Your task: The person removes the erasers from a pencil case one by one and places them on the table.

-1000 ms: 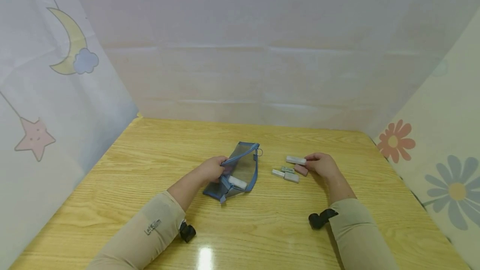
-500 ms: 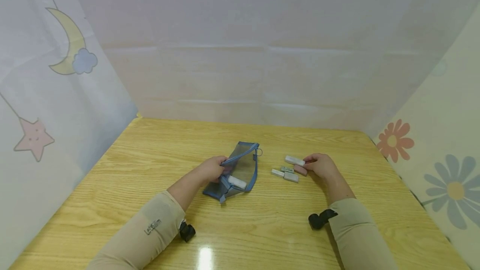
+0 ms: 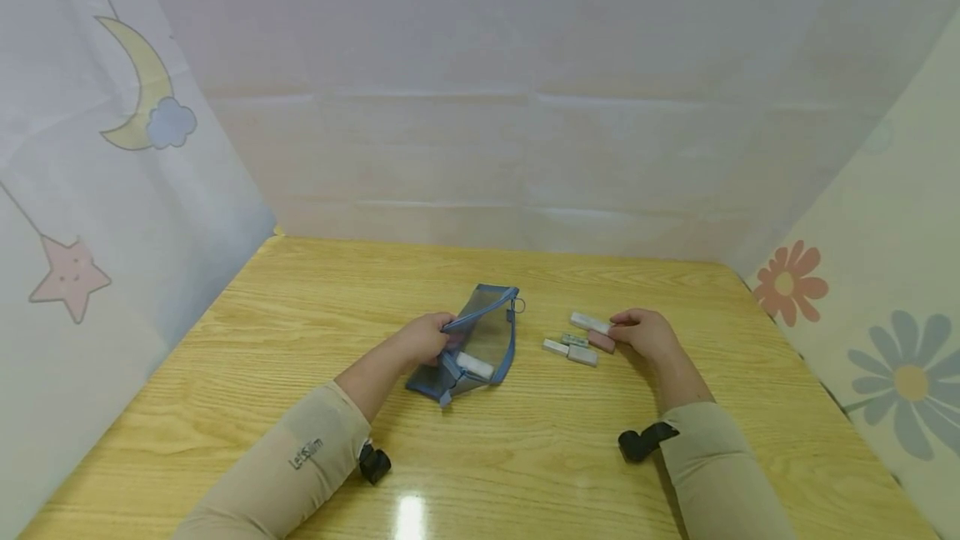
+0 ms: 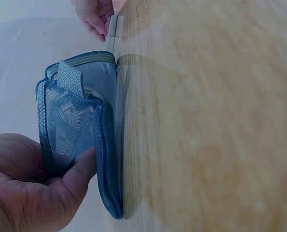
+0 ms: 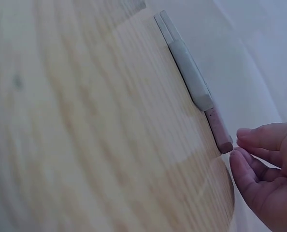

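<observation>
My left hand (image 3: pixel 429 338) grips the edge of a blue mesh zipper pouch (image 3: pixel 495 332), its thumb inside the mouth in the left wrist view. The pouch (image 4: pixel 76 116) gapes towards the right, and a white block (image 3: pixel 475 367) lies inside it. Right of the pouch, several eraser-like blocks lie close together: a white one (image 3: pixel 589 322), a pink one (image 3: pixel 601 341), a green-patterned one (image 3: pixel 575 340), a grey-white one (image 3: pixel 582 355) and a small white one (image 3: pixel 556 347). My right hand (image 3: pixel 643 332) is at the white block's right end, fingers loosely bent, apparently holding nothing.
The wooden table (image 3: pixel 510 465) runs back to a pale sheet wall (image 3: pixel 480 173). Patterned sheets flank it left and right. A black wrist camera (image 3: pixel 373 463) is strapped to the left forearm, another camera (image 3: pixel 637 443) to the right.
The white block has turned slightly and shifted left against the pink one; my right fingers have eased back a little from its end. My left hand and the pouch have stayed put.
</observation>
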Motion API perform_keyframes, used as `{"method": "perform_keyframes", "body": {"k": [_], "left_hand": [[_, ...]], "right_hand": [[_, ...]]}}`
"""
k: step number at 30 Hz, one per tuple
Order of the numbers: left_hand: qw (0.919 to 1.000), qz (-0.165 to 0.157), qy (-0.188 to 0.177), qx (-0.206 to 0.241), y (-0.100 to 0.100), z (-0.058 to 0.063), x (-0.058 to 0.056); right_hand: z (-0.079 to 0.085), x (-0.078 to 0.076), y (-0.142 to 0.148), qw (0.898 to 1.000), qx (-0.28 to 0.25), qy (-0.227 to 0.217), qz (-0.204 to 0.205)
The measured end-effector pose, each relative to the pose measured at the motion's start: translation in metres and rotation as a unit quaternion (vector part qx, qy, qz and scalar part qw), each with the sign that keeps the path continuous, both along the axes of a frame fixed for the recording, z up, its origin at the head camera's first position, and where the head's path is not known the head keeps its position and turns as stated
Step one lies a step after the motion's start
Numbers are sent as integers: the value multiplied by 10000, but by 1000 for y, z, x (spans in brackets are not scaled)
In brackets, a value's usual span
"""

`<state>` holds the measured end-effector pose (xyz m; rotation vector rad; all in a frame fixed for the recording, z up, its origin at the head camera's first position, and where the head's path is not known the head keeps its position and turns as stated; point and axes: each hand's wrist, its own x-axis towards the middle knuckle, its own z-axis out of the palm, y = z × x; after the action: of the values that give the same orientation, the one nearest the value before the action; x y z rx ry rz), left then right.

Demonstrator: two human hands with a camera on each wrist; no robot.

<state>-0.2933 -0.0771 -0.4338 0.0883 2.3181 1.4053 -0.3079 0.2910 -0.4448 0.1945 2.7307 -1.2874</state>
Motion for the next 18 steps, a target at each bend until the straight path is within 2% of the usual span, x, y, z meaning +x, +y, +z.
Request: {"method": "perform_keyframes", "body": {"k": [5,13,15,18], "left_hand": [[10000,6,8,-26,0,1,0],[10000,-22,-11,-59,-1,1,0],[10000,-28,-8,-60,-1,2,1],[10000,-13,-15,-37,-1,2,1]], "right_hand": [[2,2,2,9996,-147,242,-35],[7,3,-4,9990,-262,352,41],[8,4,-8,9987,-380,339,85],[9,4,-16,9956,-880,247,193]]}}
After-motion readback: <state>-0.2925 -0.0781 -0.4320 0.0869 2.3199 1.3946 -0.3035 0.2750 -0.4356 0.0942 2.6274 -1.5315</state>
